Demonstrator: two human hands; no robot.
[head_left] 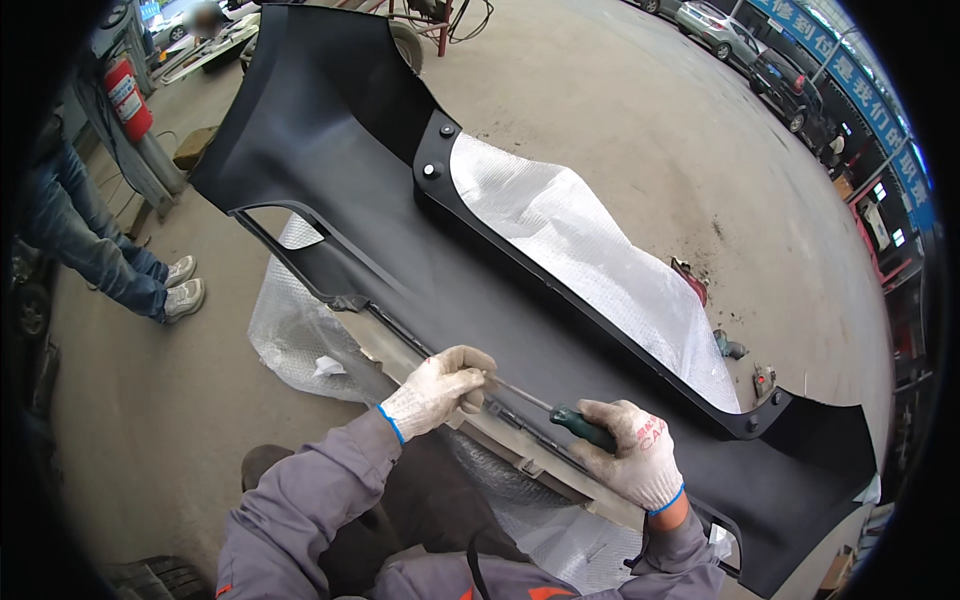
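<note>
Presumably for steadiness, the screwdriver (565,417) is held above the bumper (385,235), wrapped at one end by the right hand (634,452), apparently pinched at the other by the left hand (440,388); bubble wrap (600,255) is spread beneath, likely protectively.

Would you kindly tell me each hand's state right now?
Left hand: closed at the tip of the screwdriver; what it grips is unclear.
Right hand: closed, holding the screwdriver.

Lower centre: right hand (632,450) grips a green-handled screwdriver (582,428), left hand (438,390) pinching its tip, over a black bumper (400,235).
</note>
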